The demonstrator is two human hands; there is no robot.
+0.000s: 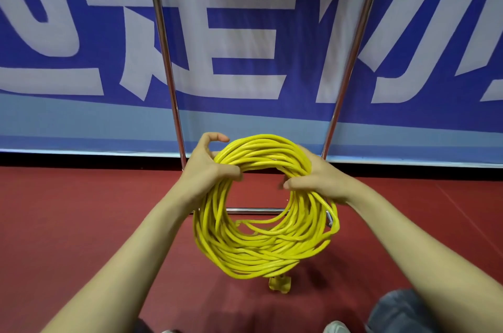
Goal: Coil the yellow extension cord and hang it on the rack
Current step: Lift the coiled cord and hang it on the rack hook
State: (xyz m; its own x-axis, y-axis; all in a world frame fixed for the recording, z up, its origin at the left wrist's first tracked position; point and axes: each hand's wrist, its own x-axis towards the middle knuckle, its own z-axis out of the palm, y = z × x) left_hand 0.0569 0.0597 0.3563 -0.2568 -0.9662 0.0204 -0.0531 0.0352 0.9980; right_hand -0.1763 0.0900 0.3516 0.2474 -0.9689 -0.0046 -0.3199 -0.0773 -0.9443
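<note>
The yellow extension cord (261,248) is wound into a thick round coil that hangs in front of me above the red floor. My left hand (206,166) grips the coil's upper left side, thumb over the strands and index finger raised. My right hand (315,177) grips the upper right side, thumb hooked inside the ring. A yellow plug (280,283) dangles below the coil. The metal rack (163,47) stands right behind the coil, its two chrome uprights rising out of the top of the view; its top bar is out of sight.
A low chrome base bar (253,210) of the rack runs across the floor behind the coil. A blue banner (245,19) with big white characters covers the wall behind. My knee in jeans (402,311) and a white shoe (334,328) show at the bottom right.
</note>
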